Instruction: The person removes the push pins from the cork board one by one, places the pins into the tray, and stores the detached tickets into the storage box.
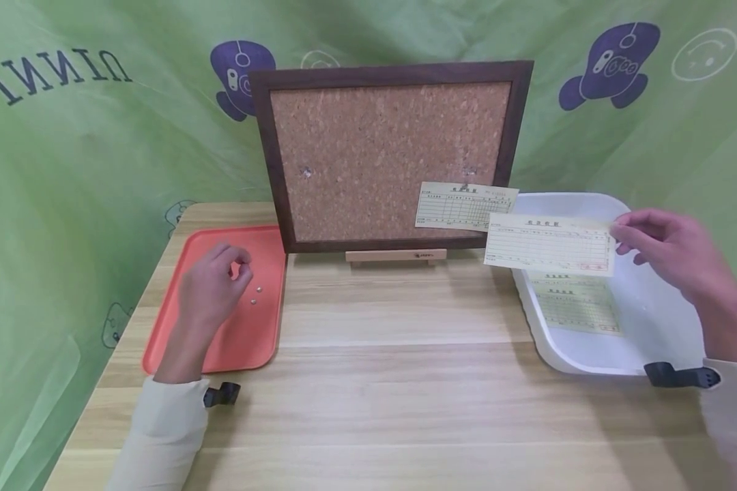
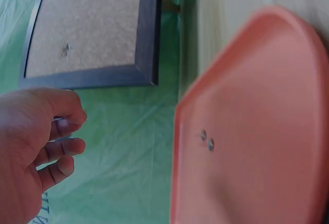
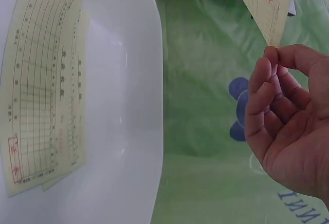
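Observation:
My right hand (image 1: 678, 249) pinches the right edge of a pale yellow receipt slip (image 1: 546, 244) between thumb and forefinger, above the white bin. Behind that slip, another receipt slip (image 1: 448, 204) hangs at the lower right of the framed cork board (image 1: 387, 150), with a small pin at its top edge. Over the red tray (image 1: 178, 334), my left hand (image 1: 211, 279) is raised, thumb and forefinger curled toward each other; I cannot tell whether a small thing is between them. Two small metal tacks (image 2: 207, 140) lie in the tray.
More receipt slips (image 3: 38, 95) lie inside the white bin (image 1: 657, 327) at the right. The cork board leans on a small wooden stand (image 1: 396, 255) at the table's back. A green printed curtain (image 1: 98, 136) hangs behind the wooden table (image 1: 374, 395).

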Demonstrator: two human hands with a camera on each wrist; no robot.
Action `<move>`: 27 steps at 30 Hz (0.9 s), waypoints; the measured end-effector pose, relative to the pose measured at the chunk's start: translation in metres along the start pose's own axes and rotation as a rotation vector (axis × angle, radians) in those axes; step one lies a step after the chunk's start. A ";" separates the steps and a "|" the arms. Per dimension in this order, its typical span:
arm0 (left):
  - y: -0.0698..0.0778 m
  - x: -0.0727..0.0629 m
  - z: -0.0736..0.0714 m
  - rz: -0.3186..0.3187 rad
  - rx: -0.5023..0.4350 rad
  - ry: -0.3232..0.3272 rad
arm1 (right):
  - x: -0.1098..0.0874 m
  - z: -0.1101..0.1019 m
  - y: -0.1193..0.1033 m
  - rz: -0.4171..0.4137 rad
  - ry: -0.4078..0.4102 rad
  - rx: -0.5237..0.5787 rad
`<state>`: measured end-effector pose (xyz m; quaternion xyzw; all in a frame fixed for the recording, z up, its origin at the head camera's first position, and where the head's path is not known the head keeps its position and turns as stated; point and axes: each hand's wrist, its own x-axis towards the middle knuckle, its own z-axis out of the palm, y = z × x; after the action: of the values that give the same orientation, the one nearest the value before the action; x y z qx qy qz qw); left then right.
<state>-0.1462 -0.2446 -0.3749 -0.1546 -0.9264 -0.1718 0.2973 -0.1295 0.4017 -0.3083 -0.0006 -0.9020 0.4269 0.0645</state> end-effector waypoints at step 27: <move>-0.026 -0.025 -0.005 -0.261 0.075 -0.314 | -0.016 -0.024 0.040 0.159 -0.054 -0.170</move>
<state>-0.1347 -0.2745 -0.3923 -0.0467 -0.9793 -0.1479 0.1299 -0.1131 0.4445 -0.3257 -0.0661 -0.9335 0.3524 0.0060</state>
